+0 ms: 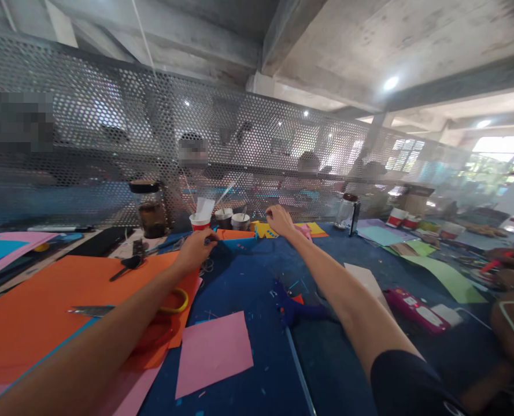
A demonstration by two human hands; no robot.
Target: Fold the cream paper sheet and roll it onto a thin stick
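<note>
My left hand [197, 249] reaches over the edge of the orange sheet, fingers bent and drawn together beside a folded orange and blue paper piece [237, 236]. Whether they grip it, I cannot tell. Farther out, my right hand [281, 221] has its fingers curled above a yellow paper piece [265, 230]; whatever may be in them is hidden. Beneath my left forearm lie scissors [176, 301] with yellow and red handles, on the orange sheet [35, 312]. A blue glue gun [298, 309] lies between my arms. Nearer me is a pink paper square [215, 353].
Cups [200, 222] with sticks stand against the perforated metal screen [239, 133]. A dark-lidded jar [149, 209] is on the left, a glass bottle [346, 212] on the right. A magenta device [417, 309] and green paper [450, 277] lie near another person's arm [512, 312].
</note>
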